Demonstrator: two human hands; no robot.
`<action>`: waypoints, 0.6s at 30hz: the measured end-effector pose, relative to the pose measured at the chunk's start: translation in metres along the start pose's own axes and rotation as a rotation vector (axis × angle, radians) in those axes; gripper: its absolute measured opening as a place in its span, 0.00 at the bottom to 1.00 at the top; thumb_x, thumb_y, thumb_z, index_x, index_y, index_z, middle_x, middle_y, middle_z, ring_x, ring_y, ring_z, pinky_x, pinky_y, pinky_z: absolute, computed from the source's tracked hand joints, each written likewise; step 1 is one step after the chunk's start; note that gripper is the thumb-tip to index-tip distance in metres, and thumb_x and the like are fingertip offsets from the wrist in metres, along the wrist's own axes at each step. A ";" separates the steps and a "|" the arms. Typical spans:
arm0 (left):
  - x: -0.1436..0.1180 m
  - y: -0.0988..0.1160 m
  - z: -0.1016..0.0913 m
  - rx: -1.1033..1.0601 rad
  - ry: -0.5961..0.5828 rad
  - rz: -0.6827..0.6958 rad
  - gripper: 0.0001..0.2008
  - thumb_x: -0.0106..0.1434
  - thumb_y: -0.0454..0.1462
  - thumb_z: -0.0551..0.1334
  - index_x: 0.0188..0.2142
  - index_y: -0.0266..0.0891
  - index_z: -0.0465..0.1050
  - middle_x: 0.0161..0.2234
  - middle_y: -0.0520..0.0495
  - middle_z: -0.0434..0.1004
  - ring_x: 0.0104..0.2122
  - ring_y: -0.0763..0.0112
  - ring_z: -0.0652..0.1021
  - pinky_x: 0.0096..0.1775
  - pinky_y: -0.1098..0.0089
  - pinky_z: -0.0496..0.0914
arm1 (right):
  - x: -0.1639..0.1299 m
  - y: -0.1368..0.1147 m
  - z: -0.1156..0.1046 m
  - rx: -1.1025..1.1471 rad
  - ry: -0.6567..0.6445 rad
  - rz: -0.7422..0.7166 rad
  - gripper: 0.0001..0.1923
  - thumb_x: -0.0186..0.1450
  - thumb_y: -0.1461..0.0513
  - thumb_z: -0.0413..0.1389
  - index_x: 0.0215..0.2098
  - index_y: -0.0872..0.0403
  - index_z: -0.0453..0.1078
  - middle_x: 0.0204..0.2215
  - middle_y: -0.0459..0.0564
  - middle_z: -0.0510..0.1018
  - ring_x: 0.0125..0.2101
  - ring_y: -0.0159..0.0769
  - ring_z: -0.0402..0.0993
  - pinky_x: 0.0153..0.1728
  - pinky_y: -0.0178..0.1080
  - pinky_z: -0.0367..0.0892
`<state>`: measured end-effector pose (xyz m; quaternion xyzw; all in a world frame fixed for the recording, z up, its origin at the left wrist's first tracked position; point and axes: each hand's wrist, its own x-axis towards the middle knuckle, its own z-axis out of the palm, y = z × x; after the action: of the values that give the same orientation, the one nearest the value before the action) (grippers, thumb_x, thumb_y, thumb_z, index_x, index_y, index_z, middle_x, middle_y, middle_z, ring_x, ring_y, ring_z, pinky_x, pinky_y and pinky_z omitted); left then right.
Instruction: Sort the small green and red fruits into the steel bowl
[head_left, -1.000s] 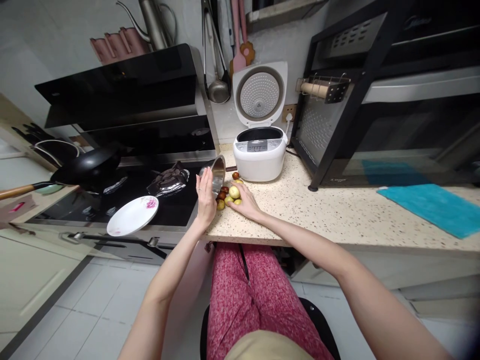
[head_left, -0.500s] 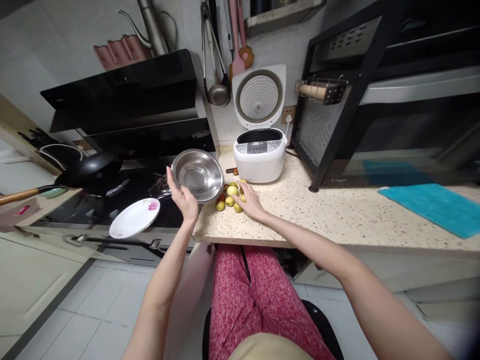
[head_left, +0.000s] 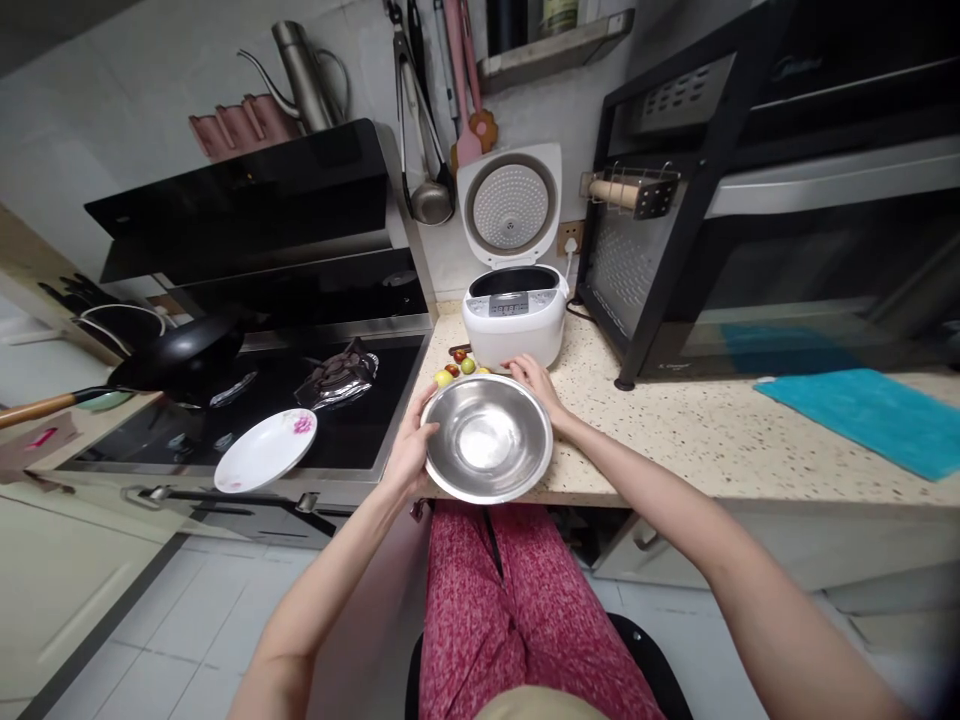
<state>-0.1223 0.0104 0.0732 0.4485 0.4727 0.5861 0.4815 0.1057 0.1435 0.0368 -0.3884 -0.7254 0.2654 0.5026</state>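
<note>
A shiny steel bowl [head_left: 489,440], with nothing in it, is tipped toward me over the counter's front edge. My left hand [head_left: 409,446] grips its left rim, thumb inside and fingers outside. Just past the far right rim, my right hand [head_left: 537,388] reaches over the counter, its fingers extended and slightly curved beside the fruit; the bowl hides part of what lies near them. Small round jujube-like fruits [head_left: 468,366], yellow-green and reddish-brown, show behind the bowl, and others may be covered by it. Behind them stands a white rice cooker [head_left: 516,338] with its lid raised.
On the left, a white flowered plate [head_left: 262,458] rests at the front of the black stove [head_left: 375,420], near a wok [head_left: 180,350]. A turquoise cloth [head_left: 870,415] lies on the speckled counter [head_left: 660,440] at right, below a black rack with an oven [head_left: 825,290].
The bowl has moved right and toward me, from beside the fruit to in front of it, carried by my left hand. My right hand has shifted slightly right and farther away.
</note>
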 end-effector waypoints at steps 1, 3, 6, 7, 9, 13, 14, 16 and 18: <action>-0.002 -0.002 0.004 0.002 -0.020 -0.006 0.37 0.54 0.27 0.60 0.64 0.47 0.70 0.67 0.48 0.69 0.62 0.57 0.74 0.63 0.57 0.71 | 0.002 0.000 -0.002 0.018 -0.016 0.007 0.24 0.74 0.44 0.48 0.40 0.52 0.76 0.40 0.54 0.81 0.44 0.45 0.76 0.48 0.45 0.71; -0.006 -0.007 0.009 0.011 -0.051 -0.015 0.36 0.53 0.27 0.60 0.62 0.47 0.71 0.68 0.49 0.68 0.64 0.56 0.72 0.64 0.56 0.69 | 0.005 -0.001 -0.006 0.067 -0.067 0.033 0.25 0.73 0.44 0.48 0.39 0.52 0.76 0.35 0.52 0.81 0.37 0.41 0.77 0.41 0.41 0.72; -0.009 -0.016 0.015 0.026 -0.073 -0.029 0.37 0.54 0.28 0.60 0.63 0.49 0.69 0.67 0.50 0.68 0.61 0.56 0.75 0.62 0.55 0.70 | 0.010 -0.004 -0.014 0.175 -0.183 0.102 0.26 0.72 0.42 0.50 0.41 0.54 0.77 0.31 0.50 0.81 0.31 0.38 0.76 0.33 0.38 0.70; -0.010 -0.019 0.017 0.028 -0.072 -0.039 0.37 0.54 0.29 0.60 0.64 0.49 0.69 0.67 0.49 0.68 0.59 0.57 0.76 0.61 0.55 0.71 | 0.010 -0.006 -0.017 0.208 -0.224 0.118 0.27 0.70 0.41 0.52 0.41 0.54 0.77 0.31 0.50 0.81 0.30 0.37 0.75 0.33 0.37 0.70; -0.012 -0.022 0.020 0.028 -0.065 -0.058 0.37 0.55 0.29 0.59 0.64 0.49 0.68 0.66 0.49 0.69 0.55 0.58 0.78 0.60 0.55 0.72 | 0.011 -0.011 -0.023 0.235 -0.284 0.113 0.27 0.68 0.41 0.55 0.40 0.55 0.78 0.31 0.51 0.81 0.31 0.37 0.75 0.33 0.37 0.69; -0.016 -0.024 0.025 0.026 -0.051 -0.073 0.35 0.57 0.29 0.59 0.64 0.49 0.67 0.66 0.48 0.69 0.58 0.57 0.76 0.63 0.54 0.68 | 0.011 -0.020 -0.032 0.221 -0.377 0.056 0.27 0.67 0.41 0.58 0.42 0.56 0.81 0.34 0.52 0.83 0.35 0.38 0.77 0.38 0.38 0.69; -0.017 -0.025 0.026 0.025 -0.050 -0.062 0.34 0.57 0.29 0.59 0.64 0.48 0.67 0.66 0.47 0.68 0.61 0.57 0.74 0.65 0.54 0.66 | 0.011 -0.022 -0.034 0.215 -0.412 0.046 0.27 0.66 0.41 0.60 0.43 0.56 0.81 0.36 0.52 0.84 0.36 0.38 0.77 0.38 0.38 0.69; -0.017 -0.027 0.027 0.023 -0.061 -0.027 0.32 0.60 0.30 0.60 0.64 0.48 0.67 0.68 0.47 0.66 0.65 0.57 0.70 0.67 0.55 0.62 | 0.013 -0.023 -0.037 0.187 -0.493 0.017 0.27 0.62 0.42 0.64 0.46 0.55 0.82 0.40 0.53 0.85 0.37 0.39 0.78 0.39 0.38 0.68; -0.014 -0.031 0.027 0.026 -0.085 0.006 0.29 0.63 0.34 0.62 0.64 0.47 0.66 0.68 0.45 0.66 0.67 0.56 0.69 0.68 0.55 0.61 | 0.015 -0.021 -0.041 0.150 -0.556 -0.013 0.28 0.58 0.43 0.68 0.46 0.55 0.82 0.41 0.54 0.85 0.38 0.41 0.78 0.40 0.39 0.68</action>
<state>-0.0893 0.0025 0.0455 0.4806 0.4580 0.5618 0.4935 0.1354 0.1435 0.0756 -0.2577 -0.8161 0.4115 0.3134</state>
